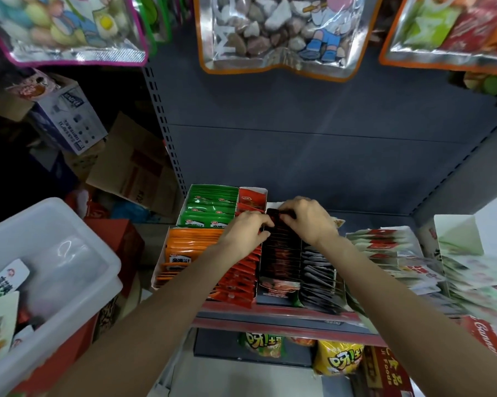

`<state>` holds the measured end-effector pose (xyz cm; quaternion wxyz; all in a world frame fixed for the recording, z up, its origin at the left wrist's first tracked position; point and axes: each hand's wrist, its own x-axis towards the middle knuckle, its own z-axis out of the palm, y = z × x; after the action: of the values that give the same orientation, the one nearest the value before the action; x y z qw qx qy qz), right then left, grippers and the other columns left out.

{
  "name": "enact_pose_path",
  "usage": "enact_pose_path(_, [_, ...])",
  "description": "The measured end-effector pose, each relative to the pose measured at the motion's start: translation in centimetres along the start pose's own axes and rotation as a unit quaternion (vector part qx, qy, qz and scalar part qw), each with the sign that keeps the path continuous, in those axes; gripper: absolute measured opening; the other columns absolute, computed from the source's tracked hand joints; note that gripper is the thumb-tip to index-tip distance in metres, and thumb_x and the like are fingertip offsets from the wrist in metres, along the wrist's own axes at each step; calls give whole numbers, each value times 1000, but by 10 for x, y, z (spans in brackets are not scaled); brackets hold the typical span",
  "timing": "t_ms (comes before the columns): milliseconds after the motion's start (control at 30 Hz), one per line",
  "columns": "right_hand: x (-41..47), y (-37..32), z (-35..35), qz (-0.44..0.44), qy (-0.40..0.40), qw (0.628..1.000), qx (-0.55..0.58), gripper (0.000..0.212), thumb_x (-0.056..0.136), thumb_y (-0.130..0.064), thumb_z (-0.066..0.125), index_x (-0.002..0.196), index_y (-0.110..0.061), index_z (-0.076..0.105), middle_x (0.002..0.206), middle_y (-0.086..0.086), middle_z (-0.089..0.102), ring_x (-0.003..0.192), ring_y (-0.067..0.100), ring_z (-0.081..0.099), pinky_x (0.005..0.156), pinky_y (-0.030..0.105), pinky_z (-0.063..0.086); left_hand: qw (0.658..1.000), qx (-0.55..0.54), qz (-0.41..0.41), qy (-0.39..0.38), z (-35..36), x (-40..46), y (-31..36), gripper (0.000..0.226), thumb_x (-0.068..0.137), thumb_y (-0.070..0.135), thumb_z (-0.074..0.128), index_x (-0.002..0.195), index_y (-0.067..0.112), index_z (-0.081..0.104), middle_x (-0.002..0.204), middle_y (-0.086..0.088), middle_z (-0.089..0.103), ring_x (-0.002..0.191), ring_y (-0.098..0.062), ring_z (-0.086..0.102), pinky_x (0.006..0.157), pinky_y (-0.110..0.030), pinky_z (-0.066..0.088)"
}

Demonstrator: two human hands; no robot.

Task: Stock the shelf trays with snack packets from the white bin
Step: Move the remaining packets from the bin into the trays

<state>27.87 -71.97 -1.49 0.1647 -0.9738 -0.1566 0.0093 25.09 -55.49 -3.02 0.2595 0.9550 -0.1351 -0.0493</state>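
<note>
We have both hands at the back of the dark packet row [280, 253], at about 12 o'clock from its tray [273, 296]. Our left hand [246, 230] and right hand [307, 220] sit close together, fingers curled onto the rearmost dark packets, apparently pressing them into line.

We judge the job well along: the green packets [210, 209], orange packets [188, 250] and red packets [238, 282] stand in full, tight rows. At 9 o'clock the white bin [49, 253] holds only a few packets [1, 305], so little is left to shelve.

The packets are thin, flat, glossy foil sachets standing on edge; the trays look like folded card, and the bin is smooth translucent plastic.
</note>
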Motion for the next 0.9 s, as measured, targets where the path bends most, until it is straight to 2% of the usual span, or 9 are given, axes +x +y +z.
enact_pose_path(133, [0, 1, 4, 37, -22, 998, -40, 22, 94, -18, 52, 106, -23, 71, 109, 4, 67, 100, 25, 61, 88, 33, 45, 1000, 1, 0, 1, 0, -1, 0, 29, 91, 17, 60, 120, 19, 62, 124, -3, 58, 114, -18, 52, 99, -39, 44])
enact_pose_path(233, [-2, -5, 6, 42, -16, 998, -51, 21, 94, -20, 52, 104, -19, 71, 107, 6, 67, 99, 25, 60, 87, 33, 42, 1000, -2, 6, 12, -5, -4, 2, 27, 91, 17, 60, 118, 18, 63, 123, -3, 60, 112, -18, 54, 96, -39, 46])
enact_pose_path(333, [-7, -16, 2, 16, 34, 999, 18, 21, 92, -16, 55, 108, -13, 68, 106, 10, 64, 101, 28, 58, 87, 36, 45, 998, -22, -4, 58, -18, -10, 0, 24, 90, 19, 60, 113, 18, 66, 117, -1, 63, 105, -17, 59, 92, -38, 49])
enact_pose_path(433, [-15, -43, -6, 0, 75, 992, 106, 20, 91, -14, 58, 107, -12, 69, 103, 9, 65, 96, 24, 60, 86, 34, 47, 990, -66, -31, 120, -36, -29, -6, 20, 90, 19, 60, 109, 16, 66, 110, 0, 65, 98, -12, 61, 89, -32, 50])
enact_pose_path(533, [-22, -83, -7, -18, 81, 984, 158, 21, 92, -16, 57, 109, -12, 69, 109, 6, 66, 100, 20, 61, 88, 28, 44, 977, -84, -54, 188, -59, -63, -21, 14, 89, 16, 60, 102, 16, 67, 99, 3, 67, 86, -7, 61, 82, -26, 50])
enact_pose_path(667, [-24, -154, 10, -73, 61, 979, 182, 22, 92, -13, 55, 110, -11, 68, 112, 7, 67, 105, 20, 61, 93, 28, 44, 955, -87, -123, 255, -92, -119, -60, 12, 87, 15, 60, 98, 16, 67, 88, 5, 66, 77, -10, 60, 73, -23, 46])
enact_pose_path(800, [-20, -241, 43, -124, -2, 975, 185, 25, 91, -12, 55, 113, -9, 66, 111, 13, 64, 106, 26, 59, 93, 30, 41, 929, -59, -206, 302, -120, -181, -129, 18, 91, 17, 55, 103, 11, 67, 97, -8, 69, 91, -26, 62, 82, -30, 43])
enact_pose_path(900, [-14, -311, 75, -150, -62, 970, 180, 33, 91, -11, 53, 123, -7, 60, 121, 16, 59, 114, 31, 54, 94, 33, 39, 921, -44, -271, 276, -135, -228, -200, 21, 90, 14, 52, 105, 7, 65, 106, -16, 65, 99, -34, 59, 88, -38, 44])
